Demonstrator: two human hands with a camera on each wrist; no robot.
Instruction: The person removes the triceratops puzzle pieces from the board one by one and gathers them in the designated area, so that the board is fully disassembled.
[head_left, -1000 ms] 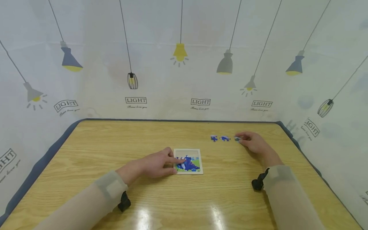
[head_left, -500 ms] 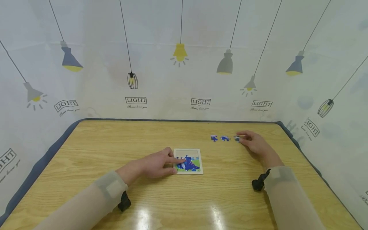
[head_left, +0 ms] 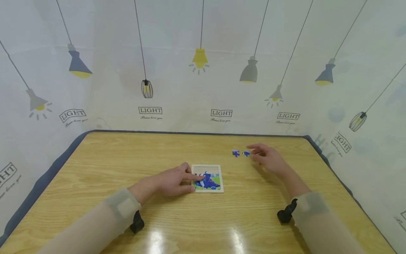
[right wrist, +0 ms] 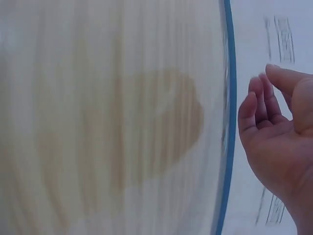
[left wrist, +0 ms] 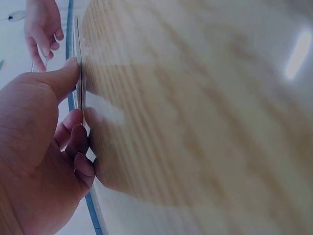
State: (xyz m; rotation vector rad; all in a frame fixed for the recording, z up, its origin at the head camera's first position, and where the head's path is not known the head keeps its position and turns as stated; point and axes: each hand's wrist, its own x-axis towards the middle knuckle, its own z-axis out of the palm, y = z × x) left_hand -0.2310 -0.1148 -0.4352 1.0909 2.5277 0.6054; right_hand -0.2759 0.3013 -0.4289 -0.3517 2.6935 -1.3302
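My left hand rests beside a white-framed dinosaur jigsaw puzzle in the head view. Its index finger lies straight over the picture, the thumb by the near left corner. In the left wrist view, the left hand has its other fingers curled low at the table. My right hand hovers at the right edge of a blue puzzle piece, partly covering it, thumb and index apart. Another puzzle piece lies to its left. Nothing shows between the fingers of the right hand in the right wrist view.
Wooden table with a dark blue edge at the back. A pale wall sheet printed with lamps stands close behind and at both sides. Black wrist cameras hang under the cuffs.
My right hand has moved left from the rightmost puzzle piece to the middle one. That rightmost piece is no longer visible, perhaps behind the hand. My left hand stays put.
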